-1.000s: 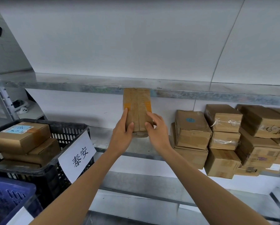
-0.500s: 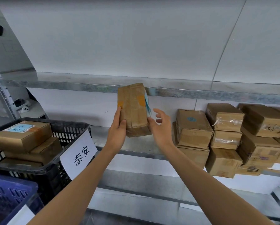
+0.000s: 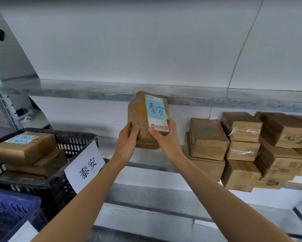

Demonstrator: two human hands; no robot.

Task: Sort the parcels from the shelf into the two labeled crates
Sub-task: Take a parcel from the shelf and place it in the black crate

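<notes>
I hold a brown cardboard parcel (image 3: 140,117) upright in front of the shelf, its white and blue label with handwritten characters facing me. My left hand (image 3: 127,138) grips its lower left side. My right hand (image 3: 166,137) grips its lower right side, thumb on the label's bottom edge. To the left stands a black crate (image 3: 73,137) with a white paper sign (image 3: 84,166) showing the same characters; two parcels (image 3: 24,147) lie in it. A blue crate (image 3: 10,208) sits at the bottom left corner.
Several more brown parcels (image 3: 242,147) are stacked on the metal shelf (image 3: 146,159) to the right. An upper shelf edge (image 3: 94,91) runs just behind the held parcel. A lower shelf level (image 3: 155,203) lies beneath my arms.
I have turned the parcel in both hands, so its labelled face now points at me instead of its taped plain side. It also sits slightly lower and closer.
</notes>
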